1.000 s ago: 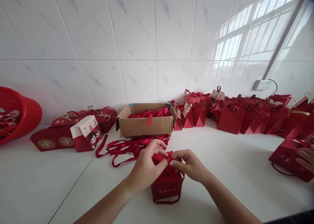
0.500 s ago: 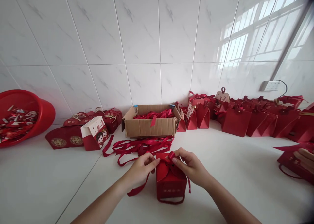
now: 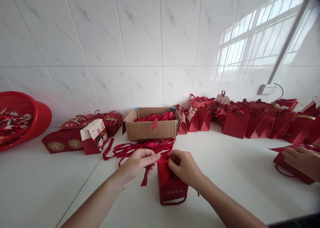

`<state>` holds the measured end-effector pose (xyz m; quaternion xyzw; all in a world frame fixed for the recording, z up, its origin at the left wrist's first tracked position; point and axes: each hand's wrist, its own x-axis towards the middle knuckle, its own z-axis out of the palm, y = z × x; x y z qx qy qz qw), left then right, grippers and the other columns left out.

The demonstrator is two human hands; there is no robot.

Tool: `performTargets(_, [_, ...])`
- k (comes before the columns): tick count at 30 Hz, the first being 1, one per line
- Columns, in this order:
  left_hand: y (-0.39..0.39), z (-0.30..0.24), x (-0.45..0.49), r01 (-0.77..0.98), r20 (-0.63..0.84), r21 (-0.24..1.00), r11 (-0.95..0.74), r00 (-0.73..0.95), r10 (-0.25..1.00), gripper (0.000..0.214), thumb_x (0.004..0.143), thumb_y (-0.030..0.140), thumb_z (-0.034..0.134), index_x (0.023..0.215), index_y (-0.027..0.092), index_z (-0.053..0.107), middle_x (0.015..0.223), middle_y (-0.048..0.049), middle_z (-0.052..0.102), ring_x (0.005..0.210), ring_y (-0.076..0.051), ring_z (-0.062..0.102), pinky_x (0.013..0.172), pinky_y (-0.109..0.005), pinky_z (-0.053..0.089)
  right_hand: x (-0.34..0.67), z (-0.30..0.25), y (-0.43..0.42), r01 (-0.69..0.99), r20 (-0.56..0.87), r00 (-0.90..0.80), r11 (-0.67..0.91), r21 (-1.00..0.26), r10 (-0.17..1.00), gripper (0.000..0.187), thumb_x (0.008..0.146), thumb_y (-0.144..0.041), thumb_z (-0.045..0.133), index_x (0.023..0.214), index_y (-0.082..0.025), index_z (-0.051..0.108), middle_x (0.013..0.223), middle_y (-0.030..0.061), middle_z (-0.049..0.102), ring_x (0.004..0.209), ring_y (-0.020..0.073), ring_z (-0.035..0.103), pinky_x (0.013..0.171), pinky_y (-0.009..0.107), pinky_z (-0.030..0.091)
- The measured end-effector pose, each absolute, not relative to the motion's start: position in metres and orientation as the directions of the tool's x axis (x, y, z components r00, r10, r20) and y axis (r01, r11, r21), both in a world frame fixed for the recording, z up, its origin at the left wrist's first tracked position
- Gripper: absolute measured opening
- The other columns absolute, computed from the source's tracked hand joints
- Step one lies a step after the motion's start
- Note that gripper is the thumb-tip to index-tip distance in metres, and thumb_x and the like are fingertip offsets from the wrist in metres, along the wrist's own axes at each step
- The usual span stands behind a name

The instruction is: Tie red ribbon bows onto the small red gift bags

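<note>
A small red gift box (image 3: 173, 190) stands on the white table in front of me, its cord handle hanging at the near side. Above its top, my left hand (image 3: 142, 160) pinches a red ribbon (image 3: 163, 156), whose tail dangles below the fingers. My right hand (image 3: 185, 164) is closed on the same ribbon over the box's top, and it hides the knot area. Just behind the hands lies a heap of loose red ribbons (image 3: 130, 148).
A cardboard carton (image 3: 150, 130) of ribbons stands behind. On the left are a red basin (image 3: 42, 116) of wrapped sweets and several gift boxes (image 3: 60, 142). Many red boxes (image 3: 235, 124) line the right. Another person's hand (image 3: 300, 159) rests on a box at far right.
My left hand has taken hold of the ribbon and rises slightly with it, stretching it above the box. The view has shifted a little, and the other person's hand reaches farther in.
</note>
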<state>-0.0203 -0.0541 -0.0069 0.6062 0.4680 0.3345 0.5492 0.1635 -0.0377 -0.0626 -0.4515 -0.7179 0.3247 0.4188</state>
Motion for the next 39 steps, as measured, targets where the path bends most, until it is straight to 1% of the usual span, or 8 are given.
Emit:
performTargets(8, [-0.047, 0.015, 0.0, 0.091, 0.056, 0.992, -0.092, 0.333, 0.941, 0.028, 0.081, 0.042, 0.064, 0.074, 0.015, 0.061, 0.077, -0.0032, 0.065, 0.071, -0.014, 0.061, 0.065, -0.024, 0.046, 0.161, -0.059, -0.042, 0.347, 0.479, -0.354, 0.588, -0.73, 0.803, 0.015, 0.075, -0.01, 0.047, 0.063, -0.018, 0.047, 0.055, -0.0054, 0.039, 0.052, 0.0089, 0.03, 0.049, 0.022, 0.026])
performTargets(11, [-0.042, 0.017, 0.004, 0.128, 0.144, 0.968, -0.216, 0.42, 0.896, 0.028, 0.081, 0.041, 0.065, 0.098, 0.019, 0.064, 0.098, -0.0058, 0.067, 0.094, -0.019, 0.063, 0.08, -0.027, 0.048, 0.16, -0.062, -0.041, 0.36, 0.487, -0.293, 0.567, -0.741, 0.823, 0.029, 0.079, -0.02, 0.052, 0.057, -0.019, 0.034, 0.052, -0.0058, 0.033, 0.05, 0.0087, 0.026, 0.047, 0.023, 0.022])
performTargets(14, [-0.031, 0.011, 0.003, 0.13, 0.213, 0.944, -0.303, 0.462, 0.861, 0.042, 0.081, 0.044, 0.064, 0.116, 0.023, 0.057, 0.118, -0.0071, 0.061, 0.111, -0.022, 0.058, 0.093, -0.032, 0.045, 0.16, -0.064, -0.038, 0.365, 0.466, -0.259, 0.532, -0.764, 0.846, 0.031, 0.083, -0.024, 0.05, 0.056, -0.02, 0.036, 0.051, -0.0045, 0.04, 0.048, 0.009, 0.03, 0.047, 0.023, 0.026])
performTargets(20, [-0.016, -0.024, -0.014, 0.336, 0.239, 0.885, -0.322, 0.266, 0.934, 0.035, 0.081, 0.053, 0.058, 0.084, 0.018, 0.058, 0.083, -0.0027, 0.064, 0.083, -0.02, 0.062, 0.076, -0.032, 0.049, 0.161, -0.065, -0.037, 0.372, 0.458, -0.256, 0.524, -0.766, 0.851, 0.028, 0.088, -0.025, 0.046, 0.06, -0.019, 0.046, 0.056, -0.0016, 0.052, 0.051, 0.0103, 0.041, 0.049, 0.023, 0.031])
performTargets(26, [-0.03, -0.046, -0.023, 0.432, 0.21, 0.838, -0.332, 0.307, 0.928, 0.018, 0.076, 0.037, 0.068, 0.084, 0.02, 0.07, 0.09, -0.0034, 0.071, 0.091, -0.022, 0.063, 0.087, -0.033, 0.046, 0.163, -0.067, -0.04, 0.33, 0.424, -0.292, 0.506, -0.797, 0.858, 0.03, 0.09, -0.028, 0.045, 0.063, -0.019, 0.05, 0.06, -0.001, 0.055, 0.055, 0.0114, 0.044, 0.053, 0.023, 0.034])
performTargets(31, [-0.035, -0.052, -0.02, 0.34, 0.256, 0.88, -0.332, 0.249, 0.934, 0.015, 0.081, 0.034, 0.062, 0.078, 0.019, 0.062, 0.085, -0.0034, 0.068, 0.088, -0.021, 0.063, 0.084, -0.033, 0.047, 0.162, -0.073, -0.039, 0.246, 0.406, -0.195, 0.445, -0.861, 0.893, 0.012, 0.087, -0.028, 0.052, 0.079, -0.021, 0.048, 0.066, -0.0008, 0.063, 0.06, 0.0137, 0.054, 0.056, 0.024, 0.04])
performTargets(34, [-0.039, -0.053, -0.018, 0.277, 0.255, 0.902, -0.331, 0.276, 0.927, 0.014, 0.085, 0.032, 0.056, 0.079, 0.02, 0.055, 0.087, -0.0022, 0.065, 0.094, -0.019, 0.062, 0.086, -0.032, 0.047, 0.16, -0.076, -0.038, 0.197, 0.41, -0.161, 0.436, -0.878, 0.898, 0.017, 0.085, -0.026, 0.056, 0.088, -0.023, 0.04, 0.063, -0.0046, 0.063, 0.054, 0.0127, 0.051, 0.053, 0.023, 0.038])
performTargets(39, [-0.04, -0.055, -0.015, 0.281, 0.223, 0.905, -0.319, 0.325, 0.919, 0.017, 0.081, 0.03, 0.062, 0.095, 0.022, 0.056, 0.101, -0.0038, 0.065, 0.106, -0.02, 0.06, 0.089, -0.031, 0.048, 0.16, -0.074, -0.038, 0.241, 0.45, -0.199, 0.488, -0.839, 0.871, 0.003, 0.084, -0.022, 0.056, 0.084, -0.021, 0.054, 0.067, -0.003, 0.062, 0.06, 0.0117, 0.053, 0.057, 0.022, 0.042])
